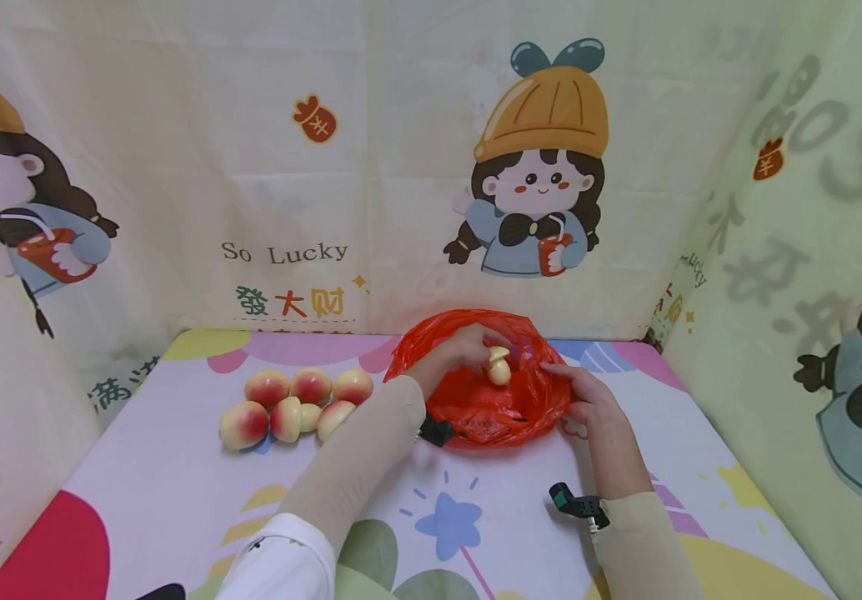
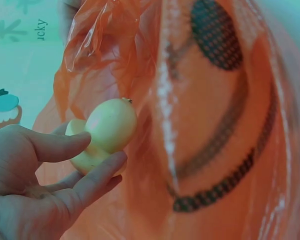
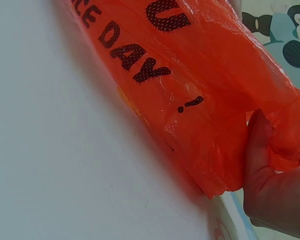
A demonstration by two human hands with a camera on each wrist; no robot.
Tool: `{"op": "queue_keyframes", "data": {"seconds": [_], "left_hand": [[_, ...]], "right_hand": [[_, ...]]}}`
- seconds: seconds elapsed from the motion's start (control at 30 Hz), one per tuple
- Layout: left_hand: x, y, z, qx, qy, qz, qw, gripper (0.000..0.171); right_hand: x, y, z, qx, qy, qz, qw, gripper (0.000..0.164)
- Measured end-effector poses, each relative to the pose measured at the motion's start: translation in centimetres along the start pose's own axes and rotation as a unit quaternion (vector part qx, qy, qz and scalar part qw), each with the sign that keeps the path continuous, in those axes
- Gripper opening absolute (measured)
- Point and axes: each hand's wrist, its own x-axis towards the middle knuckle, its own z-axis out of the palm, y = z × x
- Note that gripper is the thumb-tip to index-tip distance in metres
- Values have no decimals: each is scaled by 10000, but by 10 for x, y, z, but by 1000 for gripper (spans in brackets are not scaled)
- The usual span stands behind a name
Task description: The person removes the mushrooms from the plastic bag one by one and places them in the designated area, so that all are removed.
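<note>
A cream toy mushroom [image 1: 499, 368] is pinched between the thumb and fingers of my left hand [image 1: 468, 348], inside the mouth of a red plastic bag [image 1: 487, 425]. The left wrist view shows the mushroom [image 2: 111, 126] close up, its rounded stem pointing away from the palm. My right hand [image 1: 592, 398] holds the bag's right rim. In the right wrist view the thumb of that hand [image 3: 277, 195] lies against the red plastic; its other fingers are mostly hidden. The bag stands on the table with its mouth spread, dark lettering printed on its side.
To the left of the bag, several red-and-cream rounded toys [image 1: 267, 388] sit in two rows; one, lying on its side, shows a mushroom cap and stem [image 1: 298, 418]. My left forearm partly covers the row's right end. Printed cloth walls [image 1: 401, 167] surround the patterned table [image 1: 506, 517].
</note>
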Motion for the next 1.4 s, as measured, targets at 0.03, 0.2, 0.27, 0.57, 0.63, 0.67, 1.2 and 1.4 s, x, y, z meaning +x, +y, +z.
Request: {"op": "queue_keyframes", "data": {"seconds": [0.03,0.2,0.27,0.57,0.63,0.67,1.2,1.4], "left_hand": [[0,-1,-1,-18,-3,10,10000,44],[-4,-3,-6,25,34,15,10000,47],[-8,-2,-8,78,42,26,10000,46],[-19,1,-17,323,-39,134,9994,46],[-21,1,-19,315,-62,139,9994,45],[-22,1,-20,303,-83,142,9994,45],[-49,10,-31,351,-379,267,9983,49],[-56,7,-35,467,-435,353,9973,48]], "right_hand": [[0,0,0,3,21,-6,10000,70],[0,1,1,-33,33,-24,10000,76],[0,1,2,-66,59,-7,10000,77],[-1,0,2,-98,152,48,9998,79],[-1,0,2,-39,108,44,9999,78],[-1,0,2,-32,100,51,9999,78],[-2,1,1,-26,-63,22,10000,78],[-2,1,2,-3,-40,31,10000,77]]}}
